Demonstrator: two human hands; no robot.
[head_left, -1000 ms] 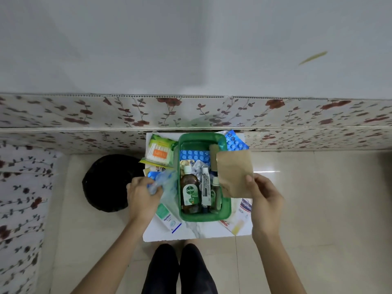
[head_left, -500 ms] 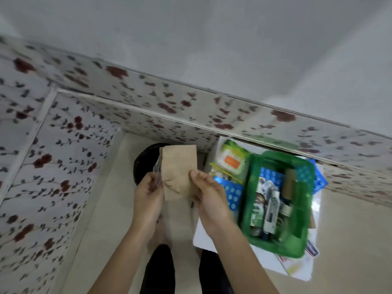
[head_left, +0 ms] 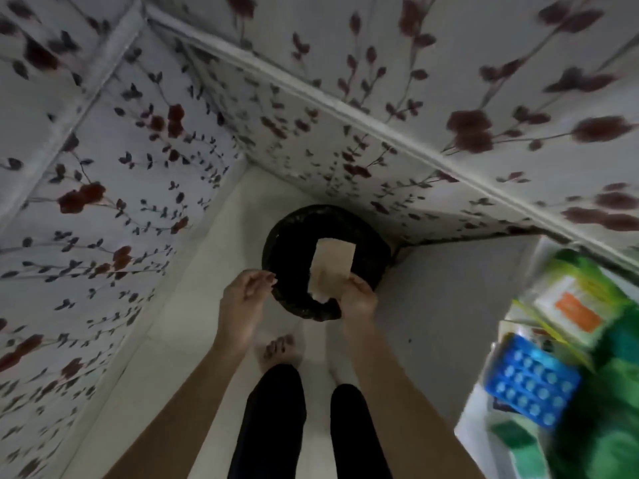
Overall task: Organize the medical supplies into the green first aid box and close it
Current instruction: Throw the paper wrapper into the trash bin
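Your right hand (head_left: 358, 299) pinches the lower corner of a brown paper packet (head_left: 332, 269), holding it over the black bin (head_left: 323, 261) at 12 o'clock. Your left hand (head_left: 243, 299) is loosely curled, holding nothing, at the bin's rim at 11 o'clock. The green first aid box (head_left: 612, 409), blurred, sits at 3 o'clock beside a blue blister pack (head_left: 532, 383).

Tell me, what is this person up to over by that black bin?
The person is standing over a black bin in the corner. Their right hand holds a brown paper packet over its opening, seemingly to throw it away. The left hand hovers beside the rim, empty. The green first aid box, blurred, sits off to the right.
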